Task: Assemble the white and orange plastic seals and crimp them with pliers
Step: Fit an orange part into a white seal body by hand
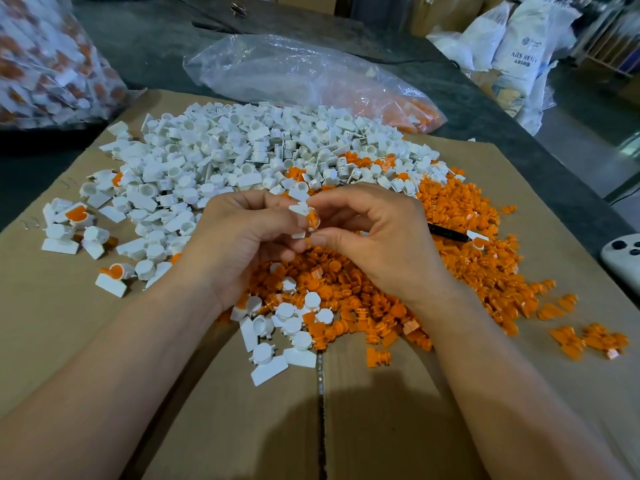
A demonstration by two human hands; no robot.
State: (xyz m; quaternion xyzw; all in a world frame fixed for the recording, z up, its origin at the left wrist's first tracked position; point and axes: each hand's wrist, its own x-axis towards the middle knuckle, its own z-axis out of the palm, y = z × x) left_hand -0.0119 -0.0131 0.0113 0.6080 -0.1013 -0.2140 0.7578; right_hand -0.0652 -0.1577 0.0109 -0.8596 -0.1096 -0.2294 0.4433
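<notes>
- Fingers (263, 197) of the left hand (242, 237) are curled in, thumb and fingertips pinching a white seal body (298, 207) by its flat tab.
- The right hand (381, 237) faces it, forefinger and thumb bent into a narrow pinch round an orange insert (313, 218); its other fingers (349, 216) are loosely curled behind.
- The insert sits at the round cup of the seal body, right between the two sets of fingertips; how far in it sits cannot be told.
- Both hands are lifted off the cardboard sheet (242, 410), with the held parts raised above the heaps.
- Beyond and left of the fingers spreads a heap of white bodies (242, 150); below and right of them lies a heap of orange inserts (467, 271).
- Just right of the right hand, a dark slim handle (446, 233) pokes out of the orange heap; what tool it is cannot be told.
- Well left of the left hand lie a few joined white-and-orange seals (78, 214).
- Far beyond the fingers, a clear plastic bag (294, 71) lies on the dark worktop (156, 39).
</notes>
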